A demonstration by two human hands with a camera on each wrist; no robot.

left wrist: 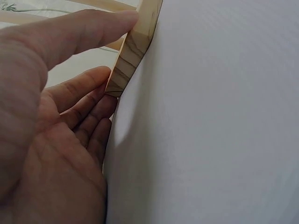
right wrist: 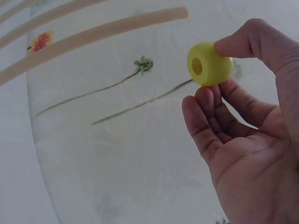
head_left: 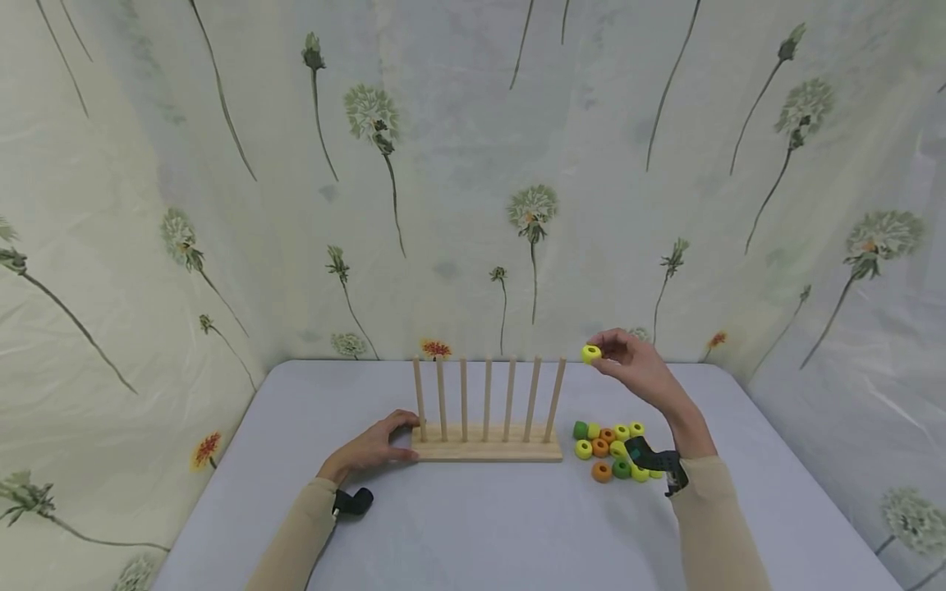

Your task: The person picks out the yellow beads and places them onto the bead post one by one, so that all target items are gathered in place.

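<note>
A wooden peg stand (head_left: pixel 488 451) with several upright bare pegs sits on the table. My left hand (head_left: pixel 380 442) holds its left end, thumb on the near edge and fingers round the far side; the left wrist view shows the end of the base (left wrist: pixel 126 70) between them. Up at peg-top height, my right hand (head_left: pixel 641 369) pinches a yellow bead (head_left: pixel 590 354) between thumb and fingers. In the right wrist view the hole of this yellow bead (right wrist: pixel 210 64) faces left, a short way from the tip of the nearest peg (right wrist: pixel 159 17).
Right of the stand, under my right forearm, lies a loose group of beads: orange ones (head_left: pixel 602 471), green ones (head_left: pixel 580 430) and yellow ones (head_left: pixel 583 449). The white table (head_left: pixel 473 525) ends at a flower-printed curtain (head_left: pixel 443 205) behind. A black wrist camera (head_left: pixel 355 501) sits by the left sleeve.
</note>
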